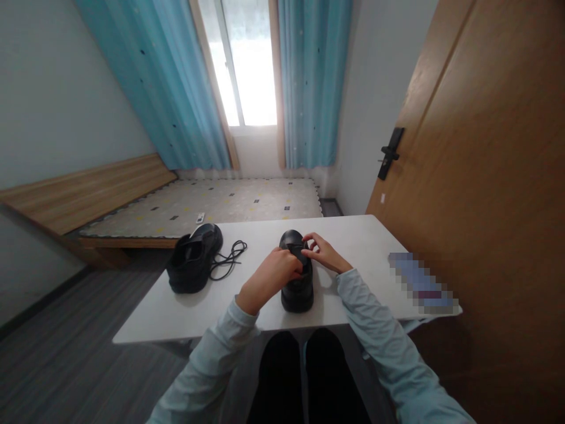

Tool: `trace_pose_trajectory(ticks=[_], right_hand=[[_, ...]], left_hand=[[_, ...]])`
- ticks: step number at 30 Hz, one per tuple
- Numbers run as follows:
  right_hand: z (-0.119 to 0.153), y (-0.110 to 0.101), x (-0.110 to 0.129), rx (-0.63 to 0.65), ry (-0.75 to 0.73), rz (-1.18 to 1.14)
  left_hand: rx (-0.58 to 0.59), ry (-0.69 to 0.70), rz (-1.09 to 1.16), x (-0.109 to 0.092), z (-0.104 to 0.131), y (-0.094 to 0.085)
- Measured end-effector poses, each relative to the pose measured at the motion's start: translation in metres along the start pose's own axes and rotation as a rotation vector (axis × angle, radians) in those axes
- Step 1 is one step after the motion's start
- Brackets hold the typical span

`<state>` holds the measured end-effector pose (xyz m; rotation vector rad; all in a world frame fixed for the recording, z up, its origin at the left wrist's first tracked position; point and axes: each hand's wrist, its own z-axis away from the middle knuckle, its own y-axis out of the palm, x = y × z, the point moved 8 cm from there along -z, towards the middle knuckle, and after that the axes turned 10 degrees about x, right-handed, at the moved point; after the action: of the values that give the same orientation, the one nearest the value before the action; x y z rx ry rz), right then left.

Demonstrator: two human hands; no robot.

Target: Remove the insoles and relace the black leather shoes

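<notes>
A black shoe (296, 299) stands on the white table in front of me, its toe pointing away. My left hand (278, 268) is closed at the shoe's opening, with its fingertips curled over the tongue area and partly hidden. At the right side of the eyelets, my right hand (322, 252) has thumb and forefinger curled together in a pinch. Whatever lies between those fingertips is too small to make out. Another black shoe (189, 274) sits further left on the table. Beside it lies a loose tangle of black shoelace (229, 259).
The white table (247, 321) reaches almost to my knees. A blurred bluish item (421, 282) lies at its right end. Behind the table is a bed (238, 197) with a small white remote-like object (200, 218). A wooden door (477, 176) stands close on the right.
</notes>
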<state>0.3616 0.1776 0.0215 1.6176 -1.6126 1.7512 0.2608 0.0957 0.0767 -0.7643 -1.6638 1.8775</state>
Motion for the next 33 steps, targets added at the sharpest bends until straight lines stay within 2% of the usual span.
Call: trace_pose_trajectory(ticks=[7, 13, 18, 33], right_hand=[[0.001, -0.002, 0.000, -0.010, 0.009, -0.015], [0.000, -0.002, -0.001, -0.012, 0.011, -0.019], [0.000, 0.000, -0.002, -0.016, 0.012, -0.026], [0.000, 0.000, 0.001, -0.013, 0.024, -0.046]], left_hand=[[0.182, -0.032, 0.032, 0.006, -0.016, 0.013], [0.274, -0.185, 0.009, 0.009, -0.017, 0.010], [0.281, -0.241, -0.070, 0.005, -0.020, 0.011], [0.294, -0.235, -0.127, -0.007, -0.023, 0.015]])
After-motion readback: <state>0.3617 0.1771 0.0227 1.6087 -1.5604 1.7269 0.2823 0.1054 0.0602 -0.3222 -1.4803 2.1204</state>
